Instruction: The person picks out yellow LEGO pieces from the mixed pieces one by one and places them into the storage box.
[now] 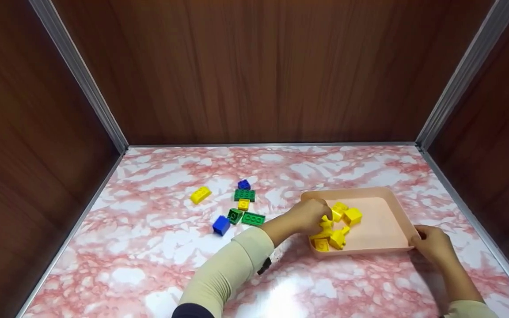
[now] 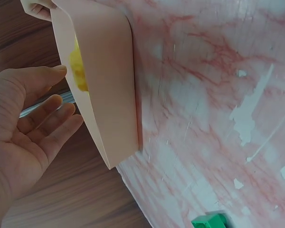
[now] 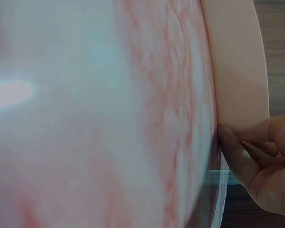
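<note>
A shallow peach tray stands on the right part of the table, with several yellow blocks gathered at its left end. My left hand reaches in over the tray's left side, close above these blocks. In the left wrist view the left hand has its thumb and fingers spread apart, with nothing between them. A yellow piece shows just past the tray wall there. My right hand grips the tray's near right corner. In the right wrist view, thumb and fingers of the right hand pinch that corner.
Left of the tray lie a yellow block, a small yellow block, blue blocks and green blocks. Dark wood-look panels enclose the pink-and-white marbled table at the back and sides.
</note>
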A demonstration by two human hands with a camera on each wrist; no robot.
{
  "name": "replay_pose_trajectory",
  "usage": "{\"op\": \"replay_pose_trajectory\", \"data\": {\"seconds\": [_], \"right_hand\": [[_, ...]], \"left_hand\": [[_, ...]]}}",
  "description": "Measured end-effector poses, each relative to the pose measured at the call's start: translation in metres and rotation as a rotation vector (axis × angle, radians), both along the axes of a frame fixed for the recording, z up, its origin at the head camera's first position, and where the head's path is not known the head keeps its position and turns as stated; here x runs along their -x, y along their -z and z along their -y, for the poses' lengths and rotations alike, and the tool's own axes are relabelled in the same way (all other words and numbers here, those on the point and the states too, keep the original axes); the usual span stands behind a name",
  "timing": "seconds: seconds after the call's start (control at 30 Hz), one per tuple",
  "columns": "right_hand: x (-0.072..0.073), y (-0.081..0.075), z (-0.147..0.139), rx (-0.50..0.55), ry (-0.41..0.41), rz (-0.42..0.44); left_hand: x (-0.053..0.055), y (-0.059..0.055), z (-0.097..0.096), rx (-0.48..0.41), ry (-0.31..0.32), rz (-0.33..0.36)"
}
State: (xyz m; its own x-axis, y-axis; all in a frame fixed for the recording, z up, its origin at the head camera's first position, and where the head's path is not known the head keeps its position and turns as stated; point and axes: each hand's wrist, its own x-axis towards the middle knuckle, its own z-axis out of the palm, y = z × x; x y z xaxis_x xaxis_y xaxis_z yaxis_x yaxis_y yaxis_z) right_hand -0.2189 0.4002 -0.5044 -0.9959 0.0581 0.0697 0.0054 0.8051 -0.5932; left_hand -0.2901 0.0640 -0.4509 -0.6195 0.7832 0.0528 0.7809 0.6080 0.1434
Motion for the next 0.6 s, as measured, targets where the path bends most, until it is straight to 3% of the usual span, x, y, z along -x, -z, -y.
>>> {"op": "replay_pose_trajectory", "data": {"seconds": [0.33, 0.6], "right_hand": [[-0.002, 0.001, 0.000, -0.003, 0.016, -0.025], [-0.001, 0.000, 0.000, 0.006, 0.021, 0.006]], "left_hand": [[0.004, -0.001, 0.010, -0.011, 0.031, -0.046], [0.002, -0.004, 0.034, 0.014, -0.023, 0.002]]}}
